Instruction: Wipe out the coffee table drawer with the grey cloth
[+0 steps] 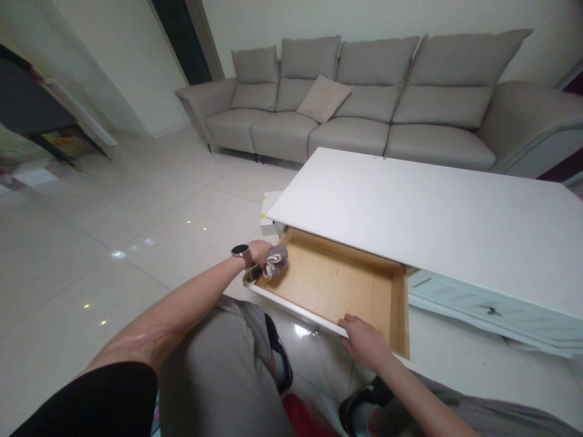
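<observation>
1. You have a wooden drawer (334, 279) pulled out from under the white table (410, 203), so its pale bottom and side walls show from above.
2. Your left hand (259, 252), with a watch (240, 249) on the wrist, is at the drawer's left end. It is closed on a bunched cloth (276, 262) — the fingers gather it together, and part of it bulges out past them.
3. That cloth is at the left end of the drawer, over the inside; whether it presses on the wood underneath, you cannot tell from here.
4. Your right hand (364, 345) grips the top edge of the drawer's front, fingers curled over it, toward the right end.
5. Farther right, a second drawer (460, 300) sits closed in the table, a knob (492, 311) on its front.
6. By the table's left end is a white box (269, 209) with yellow marks — its contents are hidden.
7. Behind the table, a cushion (324, 99) leans on the sofa (350, 133).
</observation>
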{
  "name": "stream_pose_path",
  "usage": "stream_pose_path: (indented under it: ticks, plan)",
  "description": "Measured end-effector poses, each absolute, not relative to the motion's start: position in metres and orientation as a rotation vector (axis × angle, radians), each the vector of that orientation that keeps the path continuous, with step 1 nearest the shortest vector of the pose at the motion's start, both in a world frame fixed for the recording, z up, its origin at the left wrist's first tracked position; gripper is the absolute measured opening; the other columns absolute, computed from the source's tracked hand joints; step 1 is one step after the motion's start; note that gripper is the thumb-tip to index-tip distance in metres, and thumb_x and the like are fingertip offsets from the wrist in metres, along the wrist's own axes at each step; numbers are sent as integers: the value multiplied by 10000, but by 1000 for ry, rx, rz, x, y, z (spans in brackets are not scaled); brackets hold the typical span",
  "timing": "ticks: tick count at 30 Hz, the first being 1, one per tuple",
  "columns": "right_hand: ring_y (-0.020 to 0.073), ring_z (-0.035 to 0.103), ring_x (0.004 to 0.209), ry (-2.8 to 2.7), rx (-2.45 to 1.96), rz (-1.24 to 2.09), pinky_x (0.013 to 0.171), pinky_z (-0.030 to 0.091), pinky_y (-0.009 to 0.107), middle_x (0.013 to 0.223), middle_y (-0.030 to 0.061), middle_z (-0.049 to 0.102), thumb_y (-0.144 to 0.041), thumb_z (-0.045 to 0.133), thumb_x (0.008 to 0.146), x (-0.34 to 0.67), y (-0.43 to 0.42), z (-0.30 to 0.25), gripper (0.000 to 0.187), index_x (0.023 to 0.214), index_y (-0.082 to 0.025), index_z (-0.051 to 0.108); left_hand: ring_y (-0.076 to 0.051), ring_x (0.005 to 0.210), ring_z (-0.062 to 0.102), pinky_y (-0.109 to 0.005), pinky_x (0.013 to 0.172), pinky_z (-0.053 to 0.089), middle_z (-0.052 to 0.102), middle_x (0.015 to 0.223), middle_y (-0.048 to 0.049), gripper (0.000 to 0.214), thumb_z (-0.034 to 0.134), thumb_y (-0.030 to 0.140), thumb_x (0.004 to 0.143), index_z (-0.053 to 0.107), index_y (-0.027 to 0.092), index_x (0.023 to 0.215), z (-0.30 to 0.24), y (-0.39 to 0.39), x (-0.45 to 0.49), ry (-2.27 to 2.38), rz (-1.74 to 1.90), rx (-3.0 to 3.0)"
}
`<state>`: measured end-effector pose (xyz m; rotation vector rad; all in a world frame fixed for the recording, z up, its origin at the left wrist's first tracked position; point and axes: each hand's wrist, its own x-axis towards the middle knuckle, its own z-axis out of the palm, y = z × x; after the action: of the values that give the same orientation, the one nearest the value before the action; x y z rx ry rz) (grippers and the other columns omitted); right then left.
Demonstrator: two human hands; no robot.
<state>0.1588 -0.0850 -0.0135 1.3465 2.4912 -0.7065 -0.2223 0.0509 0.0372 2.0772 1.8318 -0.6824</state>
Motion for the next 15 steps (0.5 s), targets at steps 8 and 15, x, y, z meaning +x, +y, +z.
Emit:
stream_pose_path:
  ticks: [8,15]
  plan:
    - [243,636,1061,2470,1373,-691,869,435,318,1155,103,656,-181,518,856,158,-87,-11,262,1072,-196,667,-369,882,732,-419,767,611,774,946,-186,468,899,170,415,787,111,866,43,32,-195,1742,-1086,1962]
    - [233,634,1062,2461,1373,-687,864,431,304,1132,98,660,-188,518,868,157,-86,-9,258,1077,-190,669,-365,948,723,-422,861,587,759,918,-214,355,842,113,478,760,109,823,34,15,-151,1602,-848,2264]
